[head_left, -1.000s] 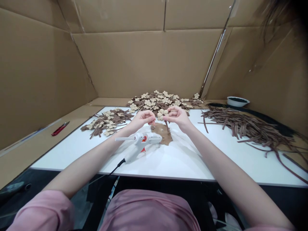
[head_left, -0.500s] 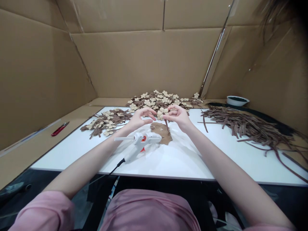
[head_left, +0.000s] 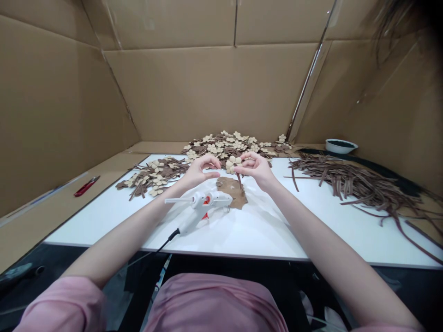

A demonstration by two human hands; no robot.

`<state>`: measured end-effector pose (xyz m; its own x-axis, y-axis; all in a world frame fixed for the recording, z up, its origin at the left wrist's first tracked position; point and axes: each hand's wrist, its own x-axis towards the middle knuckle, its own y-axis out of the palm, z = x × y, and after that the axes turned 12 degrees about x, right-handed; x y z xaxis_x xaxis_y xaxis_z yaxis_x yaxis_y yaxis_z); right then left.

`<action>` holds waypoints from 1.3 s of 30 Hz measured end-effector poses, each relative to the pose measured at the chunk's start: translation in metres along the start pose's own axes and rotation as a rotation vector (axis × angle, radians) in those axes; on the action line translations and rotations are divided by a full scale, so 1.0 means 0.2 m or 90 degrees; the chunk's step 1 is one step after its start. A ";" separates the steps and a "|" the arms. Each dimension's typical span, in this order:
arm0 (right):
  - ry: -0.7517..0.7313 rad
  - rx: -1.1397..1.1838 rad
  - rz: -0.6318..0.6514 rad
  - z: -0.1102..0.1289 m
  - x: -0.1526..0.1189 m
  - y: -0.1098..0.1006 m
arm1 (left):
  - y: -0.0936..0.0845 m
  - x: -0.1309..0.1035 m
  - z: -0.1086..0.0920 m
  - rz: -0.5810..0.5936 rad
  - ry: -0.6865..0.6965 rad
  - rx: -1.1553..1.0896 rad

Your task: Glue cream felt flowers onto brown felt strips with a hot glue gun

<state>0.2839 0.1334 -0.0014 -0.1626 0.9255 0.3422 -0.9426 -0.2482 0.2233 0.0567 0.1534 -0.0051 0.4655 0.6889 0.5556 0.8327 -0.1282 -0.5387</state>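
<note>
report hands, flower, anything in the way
Left hand open, seemingly empty. Right hand holding cream flower with brown strip. Glue gun nearby, touching neither hand.

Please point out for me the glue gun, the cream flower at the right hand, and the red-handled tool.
Glue gun (head_left: pixel 197 208), head view: white body, where handle meets barrel.
Cream flower (head_left: pixel 232 164), head view: near its centre.
Red-handled tool (head_left: pixel 85 187), head view: red handle.

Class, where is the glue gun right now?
In the head view, the glue gun sits just left of centre on the white board, pointing toward the brown patch.
</note>
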 end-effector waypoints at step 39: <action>-0.005 -0.022 0.010 -0.01 0.00 -0.01 | 0.01 -0.01 -0.05 0.010 -0.138 -0.107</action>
<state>0.2850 0.1338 -0.0031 -0.1754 0.9193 0.3524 -0.9493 -0.2528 0.1868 0.0606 0.1445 -0.0001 0.4192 0.8203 0.3890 0.8719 -0.2444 -0.4243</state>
